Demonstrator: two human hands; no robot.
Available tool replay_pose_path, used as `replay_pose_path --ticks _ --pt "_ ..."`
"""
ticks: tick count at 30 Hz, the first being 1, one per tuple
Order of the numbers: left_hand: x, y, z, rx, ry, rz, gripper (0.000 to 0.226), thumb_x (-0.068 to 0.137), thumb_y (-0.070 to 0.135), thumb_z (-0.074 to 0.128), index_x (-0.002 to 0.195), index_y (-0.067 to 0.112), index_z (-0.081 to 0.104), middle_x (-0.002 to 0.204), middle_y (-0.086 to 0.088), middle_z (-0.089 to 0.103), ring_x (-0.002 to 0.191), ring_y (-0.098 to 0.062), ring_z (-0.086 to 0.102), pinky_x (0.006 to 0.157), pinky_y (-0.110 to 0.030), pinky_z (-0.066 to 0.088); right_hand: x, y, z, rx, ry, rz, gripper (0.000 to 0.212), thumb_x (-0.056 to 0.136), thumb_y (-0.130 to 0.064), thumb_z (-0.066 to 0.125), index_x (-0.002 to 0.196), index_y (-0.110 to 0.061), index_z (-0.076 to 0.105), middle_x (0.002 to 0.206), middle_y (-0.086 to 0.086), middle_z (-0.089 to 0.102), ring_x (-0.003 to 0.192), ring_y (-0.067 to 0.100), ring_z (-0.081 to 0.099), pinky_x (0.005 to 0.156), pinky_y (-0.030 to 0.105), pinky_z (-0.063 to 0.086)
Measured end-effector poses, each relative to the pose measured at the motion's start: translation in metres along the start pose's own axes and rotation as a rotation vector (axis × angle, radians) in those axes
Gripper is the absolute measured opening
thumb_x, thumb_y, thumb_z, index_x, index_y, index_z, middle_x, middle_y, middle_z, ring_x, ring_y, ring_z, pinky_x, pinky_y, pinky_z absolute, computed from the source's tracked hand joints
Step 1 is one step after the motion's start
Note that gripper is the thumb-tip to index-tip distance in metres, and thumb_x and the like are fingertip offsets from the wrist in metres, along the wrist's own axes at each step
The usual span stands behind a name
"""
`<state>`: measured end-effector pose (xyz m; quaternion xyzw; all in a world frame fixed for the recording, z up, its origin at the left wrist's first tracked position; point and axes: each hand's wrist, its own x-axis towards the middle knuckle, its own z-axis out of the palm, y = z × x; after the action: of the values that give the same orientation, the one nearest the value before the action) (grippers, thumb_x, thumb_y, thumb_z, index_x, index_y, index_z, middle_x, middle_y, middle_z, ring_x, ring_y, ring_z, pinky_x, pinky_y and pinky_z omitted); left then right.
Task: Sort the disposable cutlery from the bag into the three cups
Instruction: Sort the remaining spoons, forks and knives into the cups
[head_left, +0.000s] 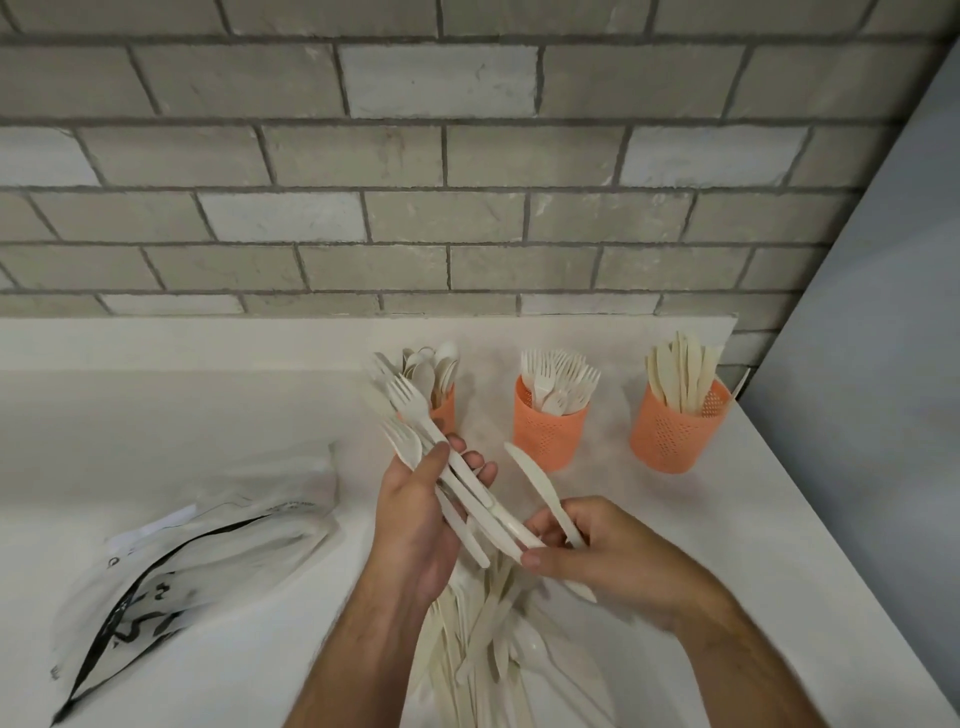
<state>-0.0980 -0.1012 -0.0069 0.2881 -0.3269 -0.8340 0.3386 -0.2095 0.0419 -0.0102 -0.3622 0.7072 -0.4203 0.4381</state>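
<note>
Holding a fan of forks (415, 410) and other pieces, the left hand (415, 519) curls around their handles. The right hand (587, 545) pinches one knife (540, 488) above the loose pile (483, 649) on the surface (208, 405). Best carried to the right cup (675, 436), blade upward; the bag (171, 566) lies left.
</note>
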Motion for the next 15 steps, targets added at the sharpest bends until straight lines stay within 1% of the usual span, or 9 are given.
replay_pose_path --ticks 2,4,6,7,9,11,12,14,15 --pt "0.003 0.000 0.000 0.000 0.009 0.017 0.014 0.100 0.004 0.045 0.104 0.005 0.059 0.078 -0.010 0.055 0.066 -0.021 0.059 0.071 -0.038 0.058 -0.005 0.006 -0.011 -0.041 -0.087 0.042 0.011 0.094 -0.018 0.066 0.086 -0.014 0.072 0.071 -0.004 0.061 0.068 0.009 0.053 0.067 0.023 0.042" --pt "0.005 -0.001 -0.002 0.009 0.026 0.031 0.014 0.101 0.003 0.044 0.106 0.005 0.057 0.080 -0.010 0.054 0.066 -0.021 0.059 0.071 -0.038 0.059 -0.010 0.012 -0.026 -0.066 -0.134 0.074 0.019 0.099 -0.011 0.056 0.086 -0.015 0.069 0.072 -0.004 0.063 0.069 0.011 0.054 0.067 0.025 0.042" --pt "0.006 -0.002 -0.005 0.008 0.035 0.044 0.014 0.101 0.003 0.043 0.107 0.006 0.056 0.080 -0.010 0.054 0.066 -0.020 0.059 0.071 -0.037 0.059 -0.015 0.016 -0.041 -0.042 -0.137 0.072 0.022 0.102 -0.003 0.048 0.100 -0.012 0.067 0.073 0.000 0.063 0.064 0.012 0.052 0.062 0.022 0.041" --pt "0.006 -0.002 -0.005 0.006 0.033 0.051 0.015 0.101 0.002 0.043 0.107 0.007 0.055 0.079 -0.008 0.055 0.065 -0.020 0.059 0.069 -0.036 0.058 -0.016 0.017 -0.048 -0.017 -0.104 0.051 0.023 0.102 -0.001 0.046 0.107 -0.011 0.066 0.072 0.001 0.060 0.061 0.012 0.048 0.058 0.020 0.038" --pt "0.005 -0.004 -0.006 0.014 0.020 0.061 0.017 0.100 0.001 0.042 0.107 0.009 0.055 0.077 -0.006 0.054 0.062 -0.018 0.056 0.062 -0.035 0.052 -0.015 0.014 -0.064 0.081 0.037 -0.019 0.024 0.102 0.003 0.042 0.111 -0.008 0.061 0.071 0.004 0.053 0.060 0.013 0.042 0.057 0.022 0.034" --pt "0.003 -0.007 -0.003 0.032 0.004 0.055 0.018 0.100 0.000 0.041 0.106 0.009 0.056 0.077 -0.006 0.054 0.060 -0.017 0.053 0.058 -0.033 0.047 -0.007 0.001 -0.083 0.264 0.216 -0.123 0.022 0.099 0.009 0.037 0.097 -0.005 0.054 0.071 0.009 0.051 0.062 0.019 0.044 0.060 0.027 0.035" --pt "0.002 -0.009 -0.002 0.037 0.000 0.044 0.019 0.100 0.000 0.041 0.106 0.010 0.056 0.077 -0.006 0.054 0.060 -0.018 0.052 0.057 -0.032 0.046 0.000 -0.007 -0.093 0.347 0.314 -0.184 0.026 0.096 0.014 0.035 0.091 -0.006 0.051 0.070 0.011 0.052 0.063 0.021 0.047 0.060 0.029 0.038" --pt "0.000 -0.014 0.001 0.047 -0.009 0.022 0.020 0.100 0.000 0.042 0.111 0.010 0.056 0.076 -0.006 0.054 0.060 -0.018 0.052 0.056 -0.031 0.047 0.016 -0.023 -0.116 0.419 0.508 -0.303 0.034 0.092 0.018 0.033 0.084 -0.011 0.047 0.070 0.010 0.054 0.064 0.021 0.052 0.060 0.027 0.045" --pt "-0.002 -0.017 0.003 0.055 -0.015 0.015 0.021 0.100 0.001 0.042 0.114 0.010 0.055 0.076 -0.006 0.055 0.060 -0.018 0.052 0.056 -0.030 0.048 0.025 -0.029 -0.128 0.419 0.588 -0.351 0.036 0.093 0.019 0.032 0.082 -0.014 0.046 0.071 0.009 0.053 0.065 0.019 0.052 0.059 0.024 0.046"
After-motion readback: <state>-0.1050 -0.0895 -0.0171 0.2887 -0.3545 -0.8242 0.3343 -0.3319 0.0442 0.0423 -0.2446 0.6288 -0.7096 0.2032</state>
